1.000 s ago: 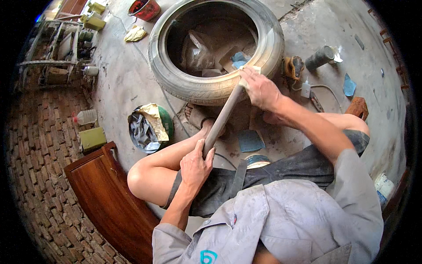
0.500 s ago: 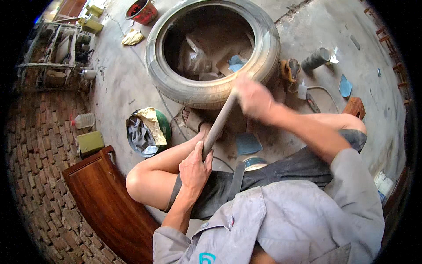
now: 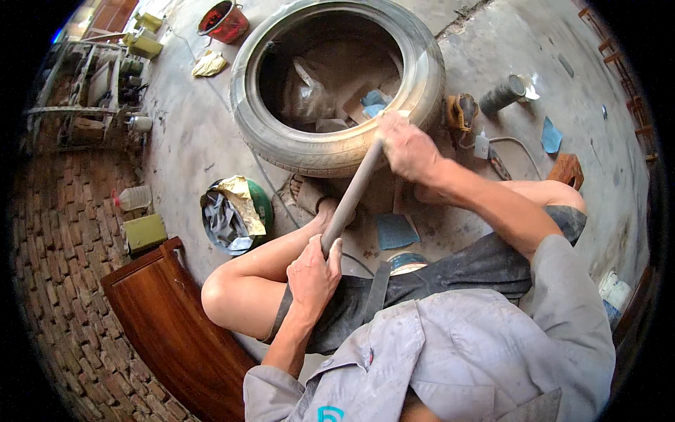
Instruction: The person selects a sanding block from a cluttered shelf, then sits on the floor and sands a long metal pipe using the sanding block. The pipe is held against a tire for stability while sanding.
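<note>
A long greyish-brown rod (image 3: 353,191), likely wooden, slants up from my lap to the near rim of a worn tyre (image 3: 302,159) lying on its side. My left hand (image 3: 314,276) is closed round its lower end, above my thigh. At the upper end, beside the tyre's rim, my right hand (image 3: 409,146) is closed over the rod. That hand hides the rod's tip, and I cannot make out whether anything else lies under its fingers. Inside the tyre are a clear plastic bag (image 3: 309,98) and crumpled blue pieces (image 3: 375,100).
A yellow-and-black power tool (image 3: 462,111) and a dark cylinder (image 3: 503,96) stand right of the tyre. Blue sheets (image 3: 397,231) lie on the floor. A green tub (image 3: 261,204) of scraps sits at left, near a brown wooden panel (image 3: 176,323). A red bucket (image 3: 226,24) stands at the back.
My right hand has shifted slightly down and right along the rod's upper end, and it looks less blurred. My left hand keeps its grip on the lower end.
</note>
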Motion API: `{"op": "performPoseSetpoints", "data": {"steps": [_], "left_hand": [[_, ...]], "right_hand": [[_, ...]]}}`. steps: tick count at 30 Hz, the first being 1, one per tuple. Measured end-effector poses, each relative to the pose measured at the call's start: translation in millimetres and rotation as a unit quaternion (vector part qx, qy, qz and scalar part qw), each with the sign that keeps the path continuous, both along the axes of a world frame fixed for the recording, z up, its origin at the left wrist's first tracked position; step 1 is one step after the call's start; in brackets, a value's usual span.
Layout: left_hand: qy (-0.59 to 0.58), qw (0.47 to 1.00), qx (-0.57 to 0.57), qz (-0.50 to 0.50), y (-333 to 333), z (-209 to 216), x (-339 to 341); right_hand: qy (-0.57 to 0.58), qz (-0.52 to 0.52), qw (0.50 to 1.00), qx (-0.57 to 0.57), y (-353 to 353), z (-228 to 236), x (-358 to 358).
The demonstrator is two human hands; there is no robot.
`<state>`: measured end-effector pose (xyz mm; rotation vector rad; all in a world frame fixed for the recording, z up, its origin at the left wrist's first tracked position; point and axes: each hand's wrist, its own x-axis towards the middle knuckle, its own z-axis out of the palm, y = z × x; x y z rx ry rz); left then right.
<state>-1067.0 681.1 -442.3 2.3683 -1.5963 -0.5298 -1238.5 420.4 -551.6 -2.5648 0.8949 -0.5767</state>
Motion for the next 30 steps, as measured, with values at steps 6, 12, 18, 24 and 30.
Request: {"op": "performPoseSetpoints", "data": {"steps": [6, 12, 18, 24, 30], "left_hand": [[0.013, 0.999, 0.05, 0.007, 3.2, -7.7, -3.0], [0.006, 1.0, 0.023, 0.002, -8.6, -4.0, -4.1], [0.036, 0.999, 0.018, 0.003, 1.2, -10.9, -4.5], [0.037, 0.999, -0.015, -0.007, -10.3, -8.0, -7.0], [0.06, 0.998, -0.008, 0.004, -0.1, -13.5, -8.5]], "right_hand": [[-0.099, 0.191, 0.976, 0.029, 115.9, 49.5, 9.1], [-0.073, 0.017, 0.997, -0.032, -3.7, -0.9, -6.5], [-0.133, 0.178, 0.974, 0.03, 120.1, 34.4, 10.1], [0.023, 0.051, 0.998, 0.016, 1.4, 9.2, -8.6], [-0.1, 0.196, 0.975, 0.029, 114.4, 38.4, 9.6]]}}
